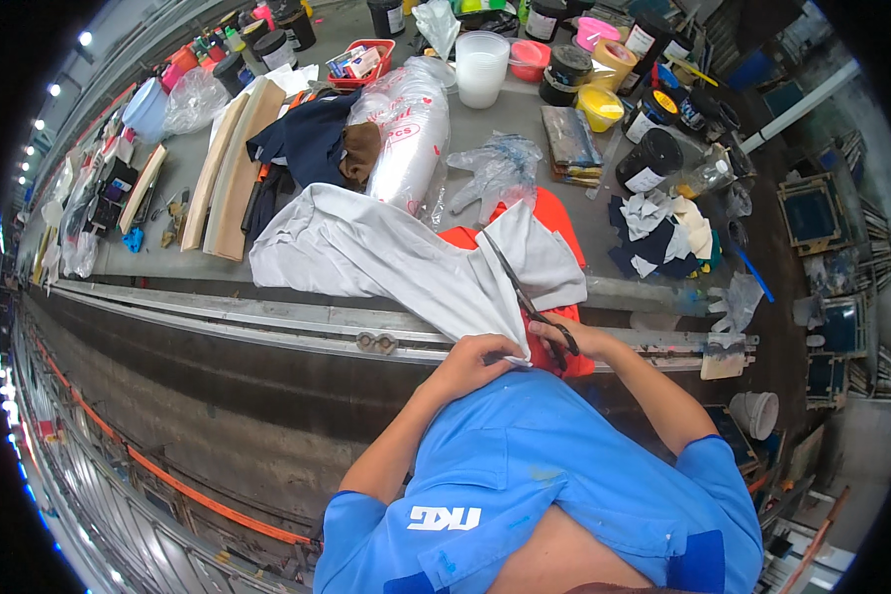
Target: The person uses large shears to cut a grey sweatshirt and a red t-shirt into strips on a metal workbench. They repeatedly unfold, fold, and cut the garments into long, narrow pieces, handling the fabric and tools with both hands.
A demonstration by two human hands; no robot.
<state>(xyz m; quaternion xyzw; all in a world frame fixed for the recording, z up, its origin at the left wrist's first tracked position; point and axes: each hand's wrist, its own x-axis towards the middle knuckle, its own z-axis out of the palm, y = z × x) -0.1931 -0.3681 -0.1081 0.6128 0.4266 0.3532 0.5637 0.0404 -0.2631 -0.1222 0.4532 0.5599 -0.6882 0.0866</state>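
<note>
The L hand [475, 364] was clamped on the near end of the pale grey cloth [366, 247], fingers together. The R hand [579, 340], also closed, was around the handles of the black scissors [525, 299], i.e. just right of the L hand. The scissors' long axis pointed away from the person and slightly to the left; most of the cloth lay to L of the blades, a smaller part to R, w/ red cloth [559, 218] underneath, on the table [653, 289]. Whether the blades were apart, I could not tell.

Blue shirt [584, 445] bears white lettering [445, 518], plastic wrapper [402, 163] red
</note>
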